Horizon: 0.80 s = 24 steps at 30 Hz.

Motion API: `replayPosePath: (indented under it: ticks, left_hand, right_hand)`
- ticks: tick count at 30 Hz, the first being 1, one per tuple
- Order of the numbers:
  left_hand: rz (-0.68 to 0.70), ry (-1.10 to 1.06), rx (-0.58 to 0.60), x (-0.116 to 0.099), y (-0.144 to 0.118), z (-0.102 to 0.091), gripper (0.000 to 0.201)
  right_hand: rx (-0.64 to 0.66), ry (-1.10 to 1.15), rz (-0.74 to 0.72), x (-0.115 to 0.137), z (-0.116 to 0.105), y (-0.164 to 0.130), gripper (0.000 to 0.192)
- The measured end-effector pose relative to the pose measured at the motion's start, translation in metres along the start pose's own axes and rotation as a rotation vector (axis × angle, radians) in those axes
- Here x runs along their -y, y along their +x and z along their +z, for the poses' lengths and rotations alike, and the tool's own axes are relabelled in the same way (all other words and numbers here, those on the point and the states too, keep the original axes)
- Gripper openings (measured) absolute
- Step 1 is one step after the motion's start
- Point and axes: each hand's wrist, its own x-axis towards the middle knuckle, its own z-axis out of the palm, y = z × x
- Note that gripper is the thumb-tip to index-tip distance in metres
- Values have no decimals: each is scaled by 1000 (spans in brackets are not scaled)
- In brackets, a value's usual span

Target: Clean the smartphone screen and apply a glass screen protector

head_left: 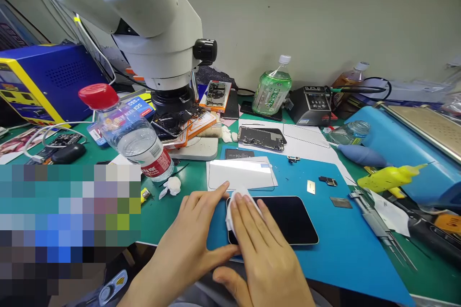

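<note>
A smartphone [288, 218] with a dark screen and a pale frame lies face up on the blue mat [345, 254]. My left hand [192, 230] braces the phone's left end, thumb at the near corner and index finger at the far one. Pressed flat on the screen's left part is a folded white wipe [232, 213], under the fingers of my right hand [262, 244]. Those fingers lie close together, with the thumb out to the left. Just beyond the phone, a clear glass sheet [237, 177] rests on white paper.
A microscope [151, 33] looms at the left behind a water bottle [137, 139]. Phone parts [262, 138] lie behind the glass. To the right are tweezers [382, 225], a yellow squeeze bottle [389, 178], a blue air blower [362, 155] and a blue machine [414, 144].
</note>
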Motion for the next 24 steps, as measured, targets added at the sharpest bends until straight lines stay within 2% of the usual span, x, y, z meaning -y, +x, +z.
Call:
replayPosePath:
  ticks: [4,8,10,13,15,18,21,24]
  left_hand:
    - [44,19,23,1,-1,-3,131]
    - [13,6,41,3,-3,-4,122]
    - [-1,-4,52,4,-3,-3,118]
    - [-24,-10,61,3,-3,-2,116]
    - [-56,-17,64,2,-2,-2,114]
    - [-91,-34,59,1,-3,-2,110]
    - [-97,-30,35,4,-6,0,104]
    - [-72,-11,5,8,-8,3,100]
  right_hand:
    - [12,71,-124,-1,-3,-6,96]
    - [35,37,-198,-16,-16,-26,86]
    - [48,-23,-174,-24,-23,-38,81]
    - [49,-81,-52,-37,-31,-53,63]
    - [16,-77,47,-42,-31,-58,54]
    - [-52,-77,152,-38,-25,-54,54]
    - [-112,-45,162,-24,-16,-42,47]
    - [-133,36,109,-15,-14,-32,37]
